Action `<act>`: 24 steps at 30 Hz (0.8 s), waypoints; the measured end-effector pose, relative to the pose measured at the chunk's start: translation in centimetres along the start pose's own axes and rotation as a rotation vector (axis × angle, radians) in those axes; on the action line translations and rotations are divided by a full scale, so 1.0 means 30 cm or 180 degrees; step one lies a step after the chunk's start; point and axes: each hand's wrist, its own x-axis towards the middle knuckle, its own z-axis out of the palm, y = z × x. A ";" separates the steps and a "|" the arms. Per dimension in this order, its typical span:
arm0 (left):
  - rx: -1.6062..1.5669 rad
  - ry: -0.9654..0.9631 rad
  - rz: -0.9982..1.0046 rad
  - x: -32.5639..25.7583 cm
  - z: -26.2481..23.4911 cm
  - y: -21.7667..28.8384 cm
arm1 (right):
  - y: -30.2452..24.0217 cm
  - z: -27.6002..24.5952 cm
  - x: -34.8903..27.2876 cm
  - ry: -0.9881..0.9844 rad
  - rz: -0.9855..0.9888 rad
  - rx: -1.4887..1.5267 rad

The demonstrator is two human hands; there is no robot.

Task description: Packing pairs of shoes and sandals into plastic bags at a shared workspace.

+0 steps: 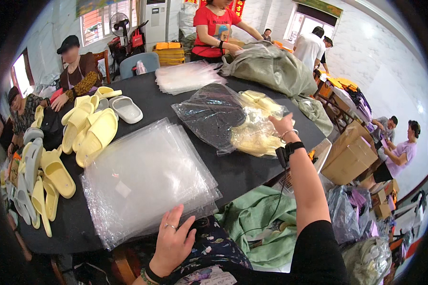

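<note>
My right hand (283,126) reaches over a clear plastic bag (209,114) with pale yellow slippers (257,140) in its right part. Its fingers are bent down onto the bag over the slippers, the tips partly hidden. The bag's left part looks dark; I cannot tell whether something black is inside or the tabletop shows through. At the table's near edge, my left hand (173,237) has its fingers spread, the tips at the lower edge of a stack of flat clear bags (147,175). Nothing is in its grasp.
Loose yellow slippers (97,137) and grey slippers (126,109) pile up on the left of the black table (242,178). Farther back lie more clear bags (188,76) and a big grey-green sack (271,66), handled by a person in red. Cardboard boxes (349,152) stand at right.
</note>
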 end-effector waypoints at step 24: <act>0.0484 0.0577 -0.0269 -0.139 -0.130 -0.133 | -0.789 -0.244 -0.412 0.0189 -0.4325 -0.0100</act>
